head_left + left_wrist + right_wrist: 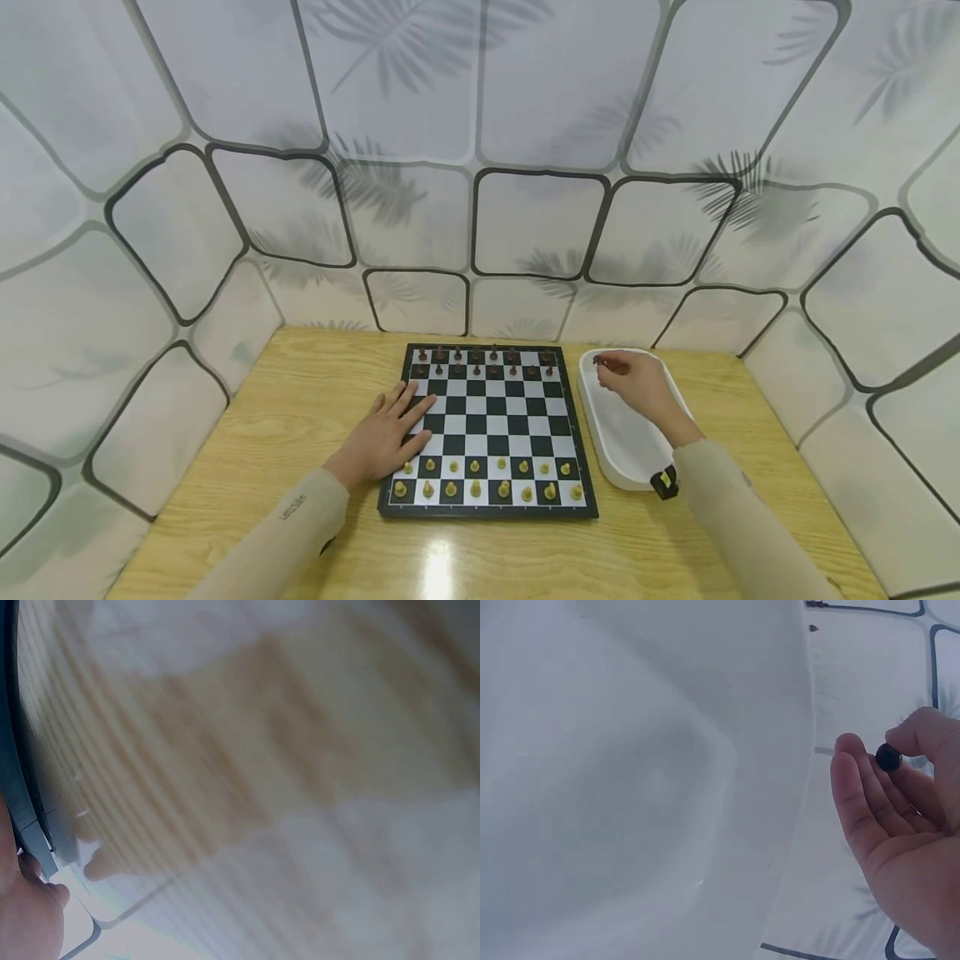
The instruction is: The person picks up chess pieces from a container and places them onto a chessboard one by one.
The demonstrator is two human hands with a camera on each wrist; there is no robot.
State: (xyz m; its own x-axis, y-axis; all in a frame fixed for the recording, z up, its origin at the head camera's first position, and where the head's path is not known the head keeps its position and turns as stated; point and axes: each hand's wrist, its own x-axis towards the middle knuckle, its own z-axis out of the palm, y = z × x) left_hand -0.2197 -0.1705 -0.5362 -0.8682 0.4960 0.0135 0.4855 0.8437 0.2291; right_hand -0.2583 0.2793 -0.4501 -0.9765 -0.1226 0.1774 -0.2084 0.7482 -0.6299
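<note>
A black-and-white chessboard [486,408] lies on the wooden table. Light yellow chess pieces [475,490] stand in two rows along its near side, and dark reddish ones [476,369] in two rows at the far side. My left hand [386,437] rests on the board's left edge, fingers spread over the squares. Over the far end of a white tray [633,479], my right hand [633,383] pinches a small dark chess piece [889,757] between thumb and fingers. Its round black base faces the right wrist camera; the fingers hide part of it.
The white tray stands right beside the board's right edge. Patterned curtain-like walls [540,225] enclose the back and both sides of the wooden table [300,400]. A black strap-like item [664,482] with a yellow-green mark sits at my right wrist.
</note>
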